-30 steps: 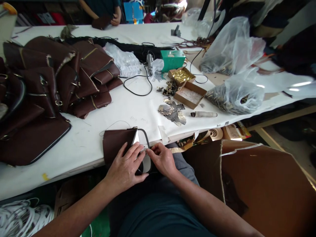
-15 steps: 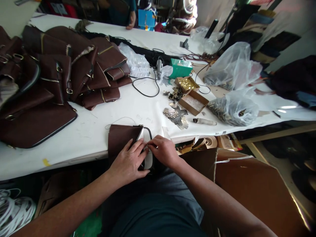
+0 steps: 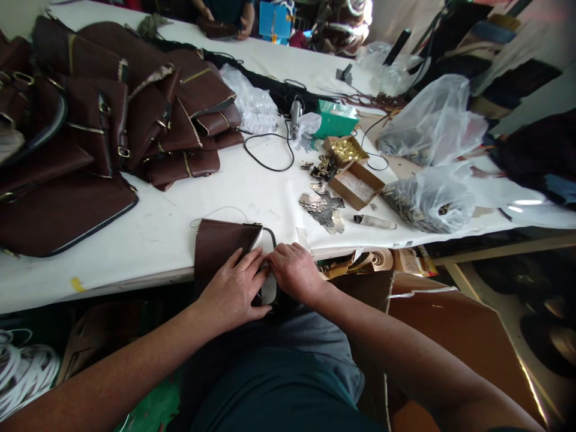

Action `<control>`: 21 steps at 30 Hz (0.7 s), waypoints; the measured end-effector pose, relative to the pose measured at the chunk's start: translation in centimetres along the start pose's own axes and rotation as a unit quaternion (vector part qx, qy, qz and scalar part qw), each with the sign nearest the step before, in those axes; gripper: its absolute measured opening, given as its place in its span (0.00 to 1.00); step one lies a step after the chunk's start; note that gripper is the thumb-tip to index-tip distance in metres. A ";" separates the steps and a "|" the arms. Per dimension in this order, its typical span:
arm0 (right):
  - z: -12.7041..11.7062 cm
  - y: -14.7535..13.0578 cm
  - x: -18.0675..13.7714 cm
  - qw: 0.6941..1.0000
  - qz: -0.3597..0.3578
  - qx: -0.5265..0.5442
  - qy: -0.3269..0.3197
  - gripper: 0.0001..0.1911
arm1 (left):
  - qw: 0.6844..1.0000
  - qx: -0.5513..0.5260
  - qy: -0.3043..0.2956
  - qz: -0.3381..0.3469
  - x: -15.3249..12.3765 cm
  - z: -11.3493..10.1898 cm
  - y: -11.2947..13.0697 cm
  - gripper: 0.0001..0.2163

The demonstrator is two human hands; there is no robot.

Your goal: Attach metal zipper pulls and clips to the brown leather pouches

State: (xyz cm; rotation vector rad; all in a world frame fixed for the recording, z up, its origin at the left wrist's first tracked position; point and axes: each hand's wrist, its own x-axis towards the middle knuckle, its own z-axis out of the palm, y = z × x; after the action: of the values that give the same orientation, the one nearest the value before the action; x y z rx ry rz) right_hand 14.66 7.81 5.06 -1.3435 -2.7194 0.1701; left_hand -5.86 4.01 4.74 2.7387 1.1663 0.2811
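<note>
A dark brown leather bag piece (image 3: 220, 243) lies at the table's front edge and hangs partly over it. Its right side shows a pale lining and a black rounded edge. My left hand (image 3: 238, 288) rests flat on the piece, fingers stretched out and thumb apart. On the right, my right hand (image 3: 294, 270) is closed in a pinch at the pale lining, close to my left fingertips. Whatever it pinches is hidden by the fingers. A thin thread (image 3: 220, 210) curls on the table behind the piece.
Brown leather bags (image 3: 99, 120) are heaped at left. Metal plates (image 3: 321, 207), a box of gold fittings (image 3: 344, 150), an open cardboard box (image 3: 355, 183) and plastic bags (image 3: 432, 198) stand at right. A large carton (image 3: 450, 336) is beside me. Across the table a person handles a brown piece (image 3: 218, 29).
My right hand has shifted slightly, its fingers curled closer in at the lining. My left hand keeps its place. Across the table, the other person's hands now show with a brown piece.
</note>
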 end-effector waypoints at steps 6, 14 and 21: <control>0.5 -0.5 -0.7 0.999 -0.012 0.003 0.032 0.07 | 1.000 -0.009 0.017 -0.007 -0.1 0.0 0.6 0.37; -1.7 6.4 -4.3 0.951 0.179 0.168 0.191 0.10 | 0.998 -0.005 0.059 0.012 -0.4 0.2 0.5 0.30; -3.4 15.3 -4.4 0.918 0.375 0.072 0.106 0.13 | 0.997 -0.022 0.079 0.015 -0.8 0.7 0.2 0.28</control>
State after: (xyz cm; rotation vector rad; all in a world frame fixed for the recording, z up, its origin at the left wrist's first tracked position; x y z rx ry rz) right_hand 29.82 13.71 5.99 -2.1310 -1.8510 0.2543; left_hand -6.07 3.23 4.02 2.7406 1.1406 0.5282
